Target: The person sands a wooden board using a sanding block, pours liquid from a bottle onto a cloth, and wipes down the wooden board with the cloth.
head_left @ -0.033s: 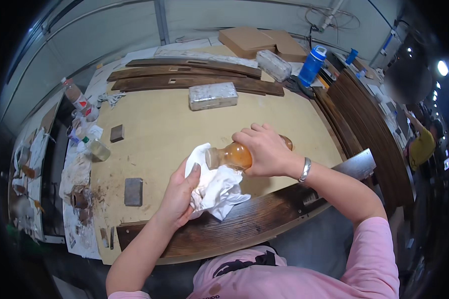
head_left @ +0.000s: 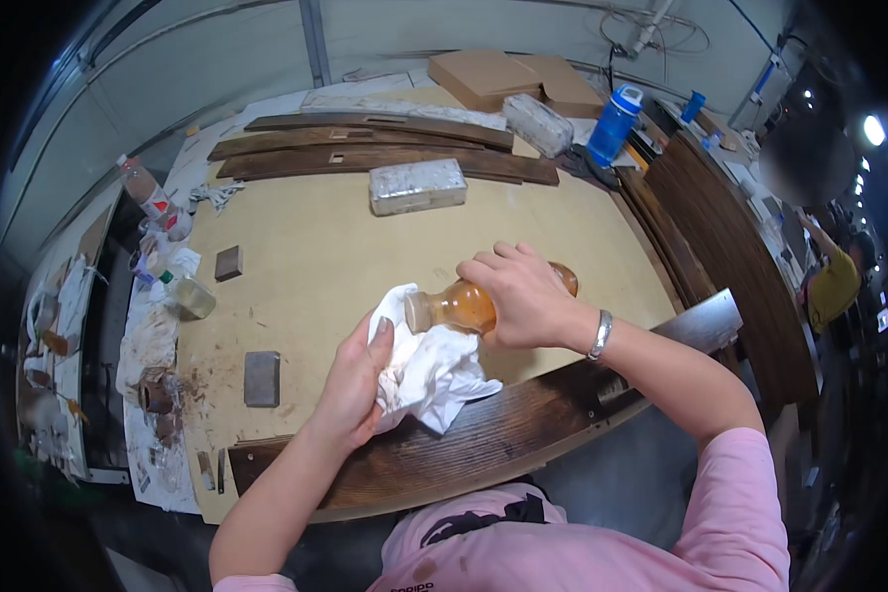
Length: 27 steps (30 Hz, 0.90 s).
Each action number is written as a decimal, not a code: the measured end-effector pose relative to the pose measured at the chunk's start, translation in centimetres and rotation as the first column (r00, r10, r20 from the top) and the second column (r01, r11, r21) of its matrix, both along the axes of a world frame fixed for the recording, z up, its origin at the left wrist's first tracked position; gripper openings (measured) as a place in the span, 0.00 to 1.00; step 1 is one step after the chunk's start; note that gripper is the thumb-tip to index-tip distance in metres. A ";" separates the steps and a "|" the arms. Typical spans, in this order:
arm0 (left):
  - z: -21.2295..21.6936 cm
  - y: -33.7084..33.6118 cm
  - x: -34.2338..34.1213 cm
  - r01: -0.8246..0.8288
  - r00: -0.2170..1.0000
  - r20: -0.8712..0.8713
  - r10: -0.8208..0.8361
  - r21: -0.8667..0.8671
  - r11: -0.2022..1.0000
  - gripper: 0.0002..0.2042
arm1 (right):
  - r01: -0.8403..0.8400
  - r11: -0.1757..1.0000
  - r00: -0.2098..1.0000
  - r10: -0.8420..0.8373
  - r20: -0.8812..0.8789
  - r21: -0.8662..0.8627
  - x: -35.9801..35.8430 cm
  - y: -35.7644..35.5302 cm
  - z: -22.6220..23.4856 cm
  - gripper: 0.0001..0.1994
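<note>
My right hand [head_left: 523, 296] is wrapped round a clear bottle of amber liquid [head_left: 469, 308], tipped on its side with its mouth toward the left. The bottle's mouth end rests against a crumpled white cloth [head_left: 434, 370]. That cloth is gripped in my left hand [head_left: 358, 380], thumb on top, and part of it hangs over a dark brown wooden board [head_left: 444, 444]. The board lies along the table's near edge, below both hands. Whether liquid is flowing out, I cannot tell.
Wrapped blocks [head_left: 417, 187] and dark wooden strips [head_left: 385, 163] lie toward the back. A blue water bottle [head_left: 616, 126] stands back right, near stacked brown planks [head_left: 730, 237]. Grey sanding blocks [head_left: 261, 379] and plastic bottles [head_left: 187, 293] are at left. A person in yellow [head_left: 831, 286] is far right.
</note>
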State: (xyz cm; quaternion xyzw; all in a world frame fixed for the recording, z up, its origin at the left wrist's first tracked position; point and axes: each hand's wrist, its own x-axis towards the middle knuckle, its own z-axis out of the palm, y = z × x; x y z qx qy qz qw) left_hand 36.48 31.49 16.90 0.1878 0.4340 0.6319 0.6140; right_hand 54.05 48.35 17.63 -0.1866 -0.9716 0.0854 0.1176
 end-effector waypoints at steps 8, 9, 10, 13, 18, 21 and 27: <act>-1.3 0.4 -0.3 0.014 1.000 0.009 -0.014 -0.019 1.000 0.20 | 0.062 0.975 0.993 -0.082 0.090 0.212 1.4 0.5 1.2 0.23; -1.3 0.2 -0.4 0.025 1.000 -0.003 -0.025 -0.017 1.000 0.20 | 0.058 0.976 0.993 -0.079 0.093 0.208 1.2 0.4 1.5 0.23; -1.2 0.0 -0.5 0.034 0.999 -0.014 -0.035 -0.014 0.999 0.19 | 0.038 0.978 0.995 -0.056 0.081 0.204 1.0 0.2 1.8 0.23; -1.2 0.1 -0.5 0.044 0.999 -0.003 -0.045 -0.015 0.999 0.19 | 0.019 0.976 0.997 -0.034 0.068 0.216 0.3 0.1 2.0 0.23; -1.0 -0.8 -1.3 0.031 0.999 0.006 -0.031 -0.030 0.999 0.19 | -0.001 0.972 0.997 -0.019 0.080 0.235 -1.4 0.3 1.5 0.24; 0.0 -1.8 -2.0 -0.010 1.000 0.023 0.011 -0.045 0.999 0.19 | -0.015 0.978 0.999 0.024 -0.041 0.209 -3.4 0.7 1.0 0.16; -0.3 -8.5 -4.9 -0.197 0.979 -0.061 0.196 -0.009 0.980 0.20 | 0.015 0.851 0.982 -0.112 -0.153 -0.524 -13.1 1.7 -2.7 0.34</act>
